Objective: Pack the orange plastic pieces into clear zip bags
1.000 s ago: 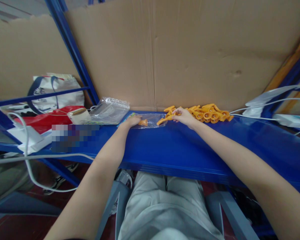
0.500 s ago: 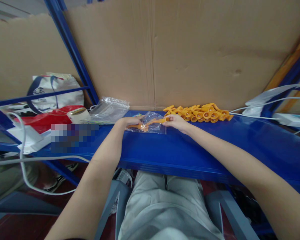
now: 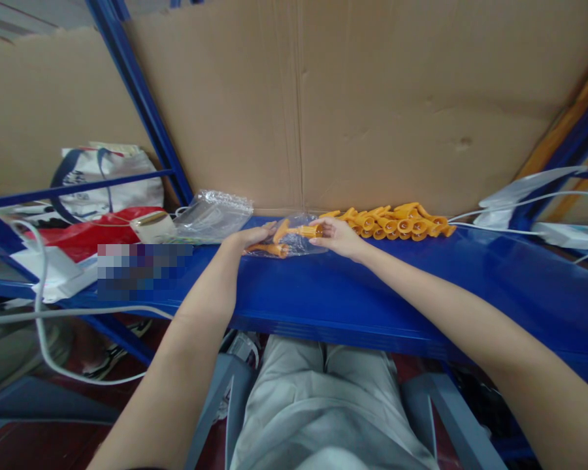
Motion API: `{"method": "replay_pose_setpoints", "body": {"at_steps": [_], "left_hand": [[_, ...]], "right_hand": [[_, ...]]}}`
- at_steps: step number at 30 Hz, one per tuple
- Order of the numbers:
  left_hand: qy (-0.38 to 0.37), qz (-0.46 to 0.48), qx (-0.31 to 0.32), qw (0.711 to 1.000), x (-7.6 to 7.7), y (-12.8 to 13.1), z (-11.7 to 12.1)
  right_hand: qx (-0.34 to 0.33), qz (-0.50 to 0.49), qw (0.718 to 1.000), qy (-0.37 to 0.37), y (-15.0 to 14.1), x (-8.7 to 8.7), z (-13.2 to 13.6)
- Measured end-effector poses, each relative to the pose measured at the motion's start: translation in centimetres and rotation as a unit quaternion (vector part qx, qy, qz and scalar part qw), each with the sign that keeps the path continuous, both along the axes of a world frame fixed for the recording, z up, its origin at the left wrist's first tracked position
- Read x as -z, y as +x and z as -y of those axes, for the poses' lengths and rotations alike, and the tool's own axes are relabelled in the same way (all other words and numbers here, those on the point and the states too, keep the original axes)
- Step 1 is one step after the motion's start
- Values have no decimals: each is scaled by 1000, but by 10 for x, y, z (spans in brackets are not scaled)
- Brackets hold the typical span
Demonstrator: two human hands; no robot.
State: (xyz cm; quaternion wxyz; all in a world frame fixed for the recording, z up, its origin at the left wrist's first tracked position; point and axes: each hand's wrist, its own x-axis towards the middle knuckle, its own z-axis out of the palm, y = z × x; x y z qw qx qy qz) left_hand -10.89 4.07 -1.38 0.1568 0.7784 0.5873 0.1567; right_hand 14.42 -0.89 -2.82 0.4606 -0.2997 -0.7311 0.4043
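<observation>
Centrally in frame, we pinch the orange piece (image 3: 308,231) by its right end with our right hand (image 3: 338,236) — long axis sideways, aimed at our left hand (image 3: 255,235), beside the clear bag (image 3: 301,247), its grip unclear.

Looks like a workshop or packing station: blue metal counter (image 3: 294,294) under the left hand (image 3: 252,236) and right hand (image 3: 340,237), blue rack post (image 3: 137,98) ahead and left of the left hand, plain cardboard sheets (image 3: 372,111) as back wall beyond both. Matching orange parts (image 3: 406,223) piled just right of the right hand, clear plastic bags (image 3: 213,219) just left of the left hand, so repeat-piece work rather than home stuff. White cables (image 3: 78,309) and, lower down, another person's shoe (image 3: 108,362) sit well left of the left hand: shared floor.
</observation>
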Motion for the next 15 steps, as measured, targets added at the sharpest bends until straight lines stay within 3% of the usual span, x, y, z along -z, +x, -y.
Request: {"method": "replay_pose_setpoints", "body": {"at_steps": [8,11,15], "left_hand": [[-83,83,16,993,-5,16,10],[-91,107,30,990,-5,23,12],[-119,158,46,979,0,30,8]], "right_hand": [[91,43,995,-14,1,12,-10],[93,46,994,-18,-2,17,-11],[105,91,989,41,-6,23,-12]]}}
